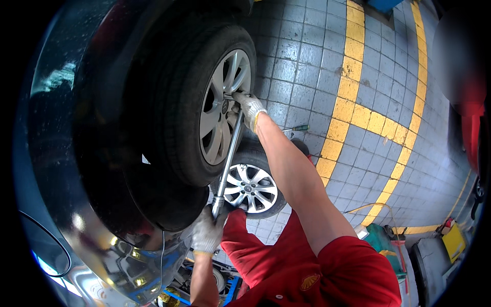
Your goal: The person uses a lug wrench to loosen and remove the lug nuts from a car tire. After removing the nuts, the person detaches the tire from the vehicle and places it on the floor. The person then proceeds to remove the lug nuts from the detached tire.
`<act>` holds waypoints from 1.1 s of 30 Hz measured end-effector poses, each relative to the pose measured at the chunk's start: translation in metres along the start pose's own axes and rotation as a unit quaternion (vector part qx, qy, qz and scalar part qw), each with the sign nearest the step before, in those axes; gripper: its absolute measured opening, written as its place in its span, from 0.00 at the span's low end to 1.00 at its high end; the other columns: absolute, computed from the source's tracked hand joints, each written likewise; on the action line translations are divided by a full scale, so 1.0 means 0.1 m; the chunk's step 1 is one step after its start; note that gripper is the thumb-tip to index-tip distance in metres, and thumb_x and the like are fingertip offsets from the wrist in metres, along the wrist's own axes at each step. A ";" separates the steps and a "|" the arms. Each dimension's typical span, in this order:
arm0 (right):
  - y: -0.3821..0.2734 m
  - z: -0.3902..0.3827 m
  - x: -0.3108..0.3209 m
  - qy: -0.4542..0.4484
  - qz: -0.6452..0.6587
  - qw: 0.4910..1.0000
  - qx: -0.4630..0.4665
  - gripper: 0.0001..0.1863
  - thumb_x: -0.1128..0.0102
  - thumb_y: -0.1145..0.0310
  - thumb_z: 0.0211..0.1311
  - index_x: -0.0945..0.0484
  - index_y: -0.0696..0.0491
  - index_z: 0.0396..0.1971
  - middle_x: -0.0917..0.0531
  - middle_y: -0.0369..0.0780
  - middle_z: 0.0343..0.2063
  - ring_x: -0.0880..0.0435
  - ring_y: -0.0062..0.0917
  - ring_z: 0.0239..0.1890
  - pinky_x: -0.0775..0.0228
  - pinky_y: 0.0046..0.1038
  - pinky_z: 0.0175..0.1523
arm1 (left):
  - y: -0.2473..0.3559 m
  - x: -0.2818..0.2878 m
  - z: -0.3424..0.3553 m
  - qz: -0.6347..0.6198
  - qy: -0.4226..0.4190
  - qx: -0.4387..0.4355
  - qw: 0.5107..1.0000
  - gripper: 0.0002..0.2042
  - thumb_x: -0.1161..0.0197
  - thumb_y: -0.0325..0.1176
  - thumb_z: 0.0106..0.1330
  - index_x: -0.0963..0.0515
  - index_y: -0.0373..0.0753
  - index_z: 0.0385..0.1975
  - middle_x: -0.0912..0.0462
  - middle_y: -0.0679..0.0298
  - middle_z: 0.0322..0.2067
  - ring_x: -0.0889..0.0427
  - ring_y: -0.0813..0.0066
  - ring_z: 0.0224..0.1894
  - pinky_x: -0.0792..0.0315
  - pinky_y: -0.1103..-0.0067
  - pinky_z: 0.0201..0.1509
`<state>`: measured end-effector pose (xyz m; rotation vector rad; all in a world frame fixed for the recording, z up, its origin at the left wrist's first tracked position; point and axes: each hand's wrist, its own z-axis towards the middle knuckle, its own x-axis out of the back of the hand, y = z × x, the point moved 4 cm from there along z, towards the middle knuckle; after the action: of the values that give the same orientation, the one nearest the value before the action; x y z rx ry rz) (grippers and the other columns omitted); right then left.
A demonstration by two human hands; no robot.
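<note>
A dark car (84,143) fills the left side, with a mounted wheel (209,130) on its silver alloy rim. A long silver wrench (230,153) runs from that wheel's hub down toward me. My gloved right hand (247,107) is closed around the wrench's upper end at the hub. My gloved left hand (208,233) grips the lower end of the handle. Beneath the wrench, a second wheel (255,189) lies flat on the floor by my legs, rim face up.
The tiled floor (291,66) has yellow painted lines. A screwdriver-like tool (302,127) lies right of my wheels. At lower right stand a green case (379,236) and a yellow object (452,240). Tools and a blue frame (230,285) are below. A red shape (473,138) is at far right.
</note>
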<state>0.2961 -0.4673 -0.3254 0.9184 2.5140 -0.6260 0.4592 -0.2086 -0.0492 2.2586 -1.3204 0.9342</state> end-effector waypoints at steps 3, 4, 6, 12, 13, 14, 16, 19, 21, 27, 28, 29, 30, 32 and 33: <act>0.03 -0.03 0.04 -0.023 -0.013 1.000 0.017 0.27 0.27 0.65 0.66 0.28 0.53 0.60 0.21 0.40 0.40 0.19 0.27 0.31 0.12 0.39 0.39 | -0.60 -1.06 0.62 -0.079 -0.015 0.034 0.996 0.27 0.35 0.52 0.75 0.27 0.38 0.63 0.16 0.32 0.55 0.17 0.29 0.59 0.24 0.47 0.60; 0.02 -0.12 -0.02 -0.036 -0.043 0.998 0.030 0.28 0.27 0.65 0.66 0.28 0.54 0.61 0.21 0.41 0.41 0.18 0.28 0.32 0.11 0.39 0.39 | -0.73 -1.41 0.88 -0.126 -0.010 0.031 0.992 0.30 0.36 0.51 0.75 0.29 0.38 0.68 0.18 0.32 0.59 0.19 0.29 0.62 0.25 0.48 0.64; -0.03 -0.14 -0.09 -0.045 -0.084 0.993 0.074 0.29 0.27 0.64 0.66 0.28 0.57 0.63 0.20 0.43 0.43 0.16 0.29 0.34 0.11 0.39 0.40 | -0.79 -1.81 1.43 -0.096 -0.061 0.041 0.993 0.35 0.38 0.53 0.75 0.33 0.33 0.72 0.19 0.33 0.63 0.22 0.29 0.66 0.28 0.49 0.69; 0.03 -0.10 -0.09 -0.021 -0.058 0.996 0.057 0.27 0.26 0.64 0.68 0.27 0.58 0.61 0.21 0.42 0.41 0.17 0.29 0.32 0.11 0.41 0.40 | -0.69 -1.52 1.25 -0.029 -0.054 0.048 0.997 0.38 0.32 0.54 0.72 0.33 0.33 0.73 0.14 0.32 0.54 0.15 0.32 0.59 0.23 0.50 0.64; 0.01 -0.05 -0.06 -0.013 -0.027 0.999 0.040 0.24 0.27 0.65 0.70 0.27 0.55 0.60 0.21 0.40 0.40 0.18 0.27 0.32 0.11 0.40 0.40 | -0.40 -1.03 0.91 0.012 -0.071 0.066 0.995 0.39 0.32 0.55 0.72 0.33 0.35 0.75 0.12 0.32 0.49 0.13 0.32 0.54 0.20 0.48 0.59; 0.01 -0.06 -0.08 -0.002 -0.009 1.000 0.020 0.21 0.28 0.65 0.71 0.25 0.54 0.56 0.21 0.39 0.37 0.18 0.26 0.31 0.11 0.40 0.39 | -0.25 -0.66 0.61 0.010 -0.053 0.027 0.998 0.36 0.31 0.56 0.72 0.30 0.35 0.70 0.11 0.33 0.45 0.12 0.33 0.50 0.19 0.48 0.55; 0.02 0.05 -0.07 -0.007 -0.002 0.999 -0.036 0.10 0.30 0.62 0.74 0.20 0.50 0.44 0.23 0.34 0.27 0.21 0.23 0.25 0.12 0.35 0.37 | 0.07 -0.03 0.10 0.019 0.003 -0.002 1.000 0.29 0.30 0.58 0.71 0.22 0.36 0.55 0.10 0.38 0.37 0.10 0.35 0.43 0.18 0.50 0.48; 0.08 0.14 -0.09 0.036 -0.009 0.998 -0.050 0.14 0.30 0.57 0.70 0.18 0.52 0.42 0.22 0.36 0.25 0.19 0.28 0.22 0.20 0.38 0.28 | 0.21 0.28 0.01 0.039 -0.003 0.016 0.999 0.30 0.28 0.57 0.68 0.21 0.35 0.56 0.10 0.40 0.37 0.10 0.35 0.44 0.18 0.50 0.48; 0.14 0.16 -0.15 0.084 -0.030 0.996 -0.014 0.20 0.30 0.54 0.69 0.18 0.54 0.50 0.20 0.38 0.29 0.18 0.28 0.25 0.21 0.43 0.28 | -0.16 -0.25 0.22 0.044 0.067 0.000 0.997 0.32 0.27 0.57 0.67 0.20 0.34 0.58 0.10 0.39 0.38 0.10 0.35 0.43 0.17 0.50 0.48; 0.27 0.21 -0.20 0.142 0.000 0.990 0.022 0.26 0.35 0.55 0.68 0.21 0.52 0.61 0.14 0.45 0.36 0.15 0.31 0.36 0.23 0.33 0.42 | -0.80 -1.24 0.81 0.035 0.160 0.038 0.986 0.26 0.26 0.58 0.63 0.14 0.39 0.46 0.10 0.42 0.32 0.08 0.38 0.38 0.15 0.50 0.45; 0.34 0.18 -0.17 0.158 -0.001 0.987 0.035 0.24 0.34 0.54 0.68 0.22 0.52 0.58 0.16 0.43 0.33 0.18 0.31 0.31 0.24 0.36 0.37 | -0.83 -1.26 0.75 0.033 0.169 0.043 0.984 0.26 0.26 0.58 0.63 0.14 0.39 0.47 0.10 0.43 0.31 0.08 0.38 0.37 0.15 0.50 0.45; 0.29 0.31 -0.16 0.169 0.001 0.984 0.061 0.23 0.34 0.54 0.68 0.22 0.53 0.54 0.18 0.42 0.29 0.20 0.31 0.26 0.26 0.39 0.32 | -0.76 -1.25 0.87 0.027 0.186 0.038 0.981 0.26 0.26 0.58 0.64 0.14 0.40 0.47 0.10 0.43 0.31 0.08 0.38 0.37 0.15 0.50 0.44; 0.38 0.36 -0.06 0.176 -0.031 0.980 0.087 0.22 0.33 0.54 0.68 0.22 0.53 0.52 0.19 0.41 0.28 0.22 0.30 0.23 0.28 0.40 0.30 | -0.76 -1.20 0.85 0.010 0.155 0.034 0.987 0.26 0.28 0.58 0.65 0.14 0.41 0.48 0.10 0.43 0.30 0.08 0.38 0.36 0.15 0.50 0.44; 0.37 0.22 -0.11 0.161 -0.057 0.979 0.109 0.20 0.33 0.54 0.69 0.22 0.54 0.50 0.19 0.39 0.27 0.23 0.29 0.21 0.29 0.41 0.28 | -0.87 -1.52 1.03 0.024 0.148 0.046 0.988 0.26 0.29 0.58 0.65 0.14 0.40 0.48 0.10 0.43 0.30 0.08 0.38 0.36 0.16 0.49 0.46; 0.26 0.06 -0.17 0.143 -0.040 0.982 0.114 0.20 0.32 0.54 0.70 0.21 0.54 0.50 0.18 0.39 0.28 0.23 0.28 0.21 0.29 0.40 0.28 | -0.89 -1.70 1.20 -0.014 0.139 0.039 0.989 0.26 0.29 0.58 0.65 0.14 0.40 0.49 0.10 0.42 0.31 0.08 0.38 0.37 0.16 0.49 0.47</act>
<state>0.3271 -0.4615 -0.3294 1.0569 2.7873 -0.8791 0.5208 -0.1292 -0.2523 2.1020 -1.1456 1.2569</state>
